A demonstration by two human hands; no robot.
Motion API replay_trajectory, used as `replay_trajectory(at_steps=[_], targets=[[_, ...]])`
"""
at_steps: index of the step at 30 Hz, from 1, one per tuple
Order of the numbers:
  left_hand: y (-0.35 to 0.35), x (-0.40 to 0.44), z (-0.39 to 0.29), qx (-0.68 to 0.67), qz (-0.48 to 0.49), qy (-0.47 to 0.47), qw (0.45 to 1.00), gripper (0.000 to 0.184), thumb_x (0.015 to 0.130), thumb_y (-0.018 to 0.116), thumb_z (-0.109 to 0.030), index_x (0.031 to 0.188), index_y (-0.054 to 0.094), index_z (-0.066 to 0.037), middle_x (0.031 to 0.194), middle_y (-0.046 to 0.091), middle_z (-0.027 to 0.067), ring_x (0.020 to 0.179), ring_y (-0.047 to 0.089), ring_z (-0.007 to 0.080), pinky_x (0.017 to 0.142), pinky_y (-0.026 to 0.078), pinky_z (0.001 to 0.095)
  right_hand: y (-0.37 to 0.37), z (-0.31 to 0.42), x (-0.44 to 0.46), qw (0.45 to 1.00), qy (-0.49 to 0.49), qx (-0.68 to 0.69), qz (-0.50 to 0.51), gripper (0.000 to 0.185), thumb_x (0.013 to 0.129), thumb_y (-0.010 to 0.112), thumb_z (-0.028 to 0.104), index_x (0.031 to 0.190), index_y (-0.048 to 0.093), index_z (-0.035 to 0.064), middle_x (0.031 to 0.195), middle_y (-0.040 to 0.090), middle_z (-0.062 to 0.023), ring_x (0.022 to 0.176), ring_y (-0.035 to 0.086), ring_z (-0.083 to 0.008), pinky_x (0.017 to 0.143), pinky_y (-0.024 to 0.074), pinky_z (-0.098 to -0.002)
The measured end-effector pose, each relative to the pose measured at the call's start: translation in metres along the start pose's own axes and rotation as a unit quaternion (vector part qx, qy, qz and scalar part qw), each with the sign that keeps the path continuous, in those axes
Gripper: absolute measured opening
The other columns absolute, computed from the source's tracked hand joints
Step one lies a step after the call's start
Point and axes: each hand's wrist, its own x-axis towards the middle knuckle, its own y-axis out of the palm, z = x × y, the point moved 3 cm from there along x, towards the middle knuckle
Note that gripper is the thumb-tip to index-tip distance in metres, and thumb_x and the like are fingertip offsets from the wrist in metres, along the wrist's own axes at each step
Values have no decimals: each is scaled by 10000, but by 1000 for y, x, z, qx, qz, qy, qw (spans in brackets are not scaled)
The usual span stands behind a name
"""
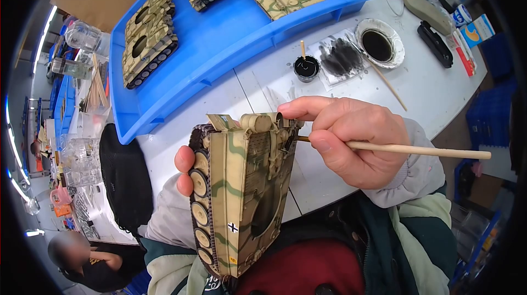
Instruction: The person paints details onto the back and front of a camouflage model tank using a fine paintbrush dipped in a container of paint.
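A camouflage-painted model tank hull [228,185] is tilted up in front of my chest, its road wheels facing left. My left hand [185,170] grips it from behind and below; only some fingertips show at the track side. A thin paintbrush [422,150] with a pale wooden handle is pinched in my right hand [357,138]. The brush tip meets the hull's rear end, where the bristles are hidden. My right index finger rests against the round part at that end. A small pot of black paint [306,68] stands beyond my right hand.
A blue tray [219,56] at the back holds several more tank hulls [151,37]. A paint-smeared tissue [341,58], a bowl of dark liquid [377,46] and a stick [390,87] lie right of it. A black cloth item [125,177] lies left; another person [90,256] sits at lower left.
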Motion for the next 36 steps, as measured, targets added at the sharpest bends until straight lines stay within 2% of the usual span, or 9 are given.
replay_trajectory(at_steps=[1,3,10,12,13,15,22,24,36], targets=[[0,1,0,0,0,0,1000,645,853,501,-571,1365,411,-190,1374,434,94,1258,400,273,1057,295,500,3,-1,1,1000,0,0,0,69,848,489,-88,791,518,-64,774,561,-130,886,632,-349,907,471,-501],[3,3,-1,-21,24,5,999,635,858,503,-559,1366,410,-189,1373,436,95,1256,405,273,1059,295,499,6,-1,3,995,-45,-26,-81,131,795,611,-106,750,521,-22,638,517,-56,525,527,-154,777,561,-430],[4,6,2,-11,9,18,1000,623,864,505,-546,1365,410,-188,1379,428,96,1265,396,275,1059,297,503,8,-1,2,993,-47,-16,-102,117,801,605,-103,771,523,-26,630,505,-53,572,578,-167,758,565,-407],[36,22,8,-93,186,-63,976,622,862,508,-550,1363,414,-194,1387,417,99,1273,383,280,1060,294,507,9,2,2,990,1,19,-141,107,816,601,-84,789,519,-20,659,516,-47,667,630,-179,757,562,-379],[34,22,6,-92,186,-63,976,622,862,508,-550,1363,414,-194,1387,417,99,1273,383,280,1060,294,507,4,5,3,990,1,19,-140,107,816,601,-84,789,519,-20,659,516,-47,667,630,-179,757,562,-379],[25,20,2,-1,170,-87,982,568,878,482,-543,1364,410,-258,1397,406,88,1281,372,289,1054,296,532,-4,7,5,995,71,54,-36,92,890,483,-38,930,411,3,727,544,-112,964,610,-397,845,519,-465],[-4,3,-12,63,35,52,996,453,934,383,-492,1357,395,-331,1397,404,85,1268,392,306,1022,340,567,1,9,7,996,13,81,-30,102,888,492,-35,914,411,22,668,537,-80,731,617,-189,869,485,-530],[-1,4,-13,53,11,79,995,425,950,355,-477,1355,391,-351,1397,403,84,1264,397,311,1013,352,576,6,7,4,985,-18,124,-117,119,809,620,-74,807,530,3,690,570,-52,685,626,-150,815,539,-402],[-15,4,-17,32,-14,141,989,448,964,322,-459,1371,382,-283,1367,434,111,1229,439,320,978,392,583,9,8,5,992,-77,22,-102,150,739,690,-70,717,558,-3,640,577,-63,539,563,-175,779,557,-414]])
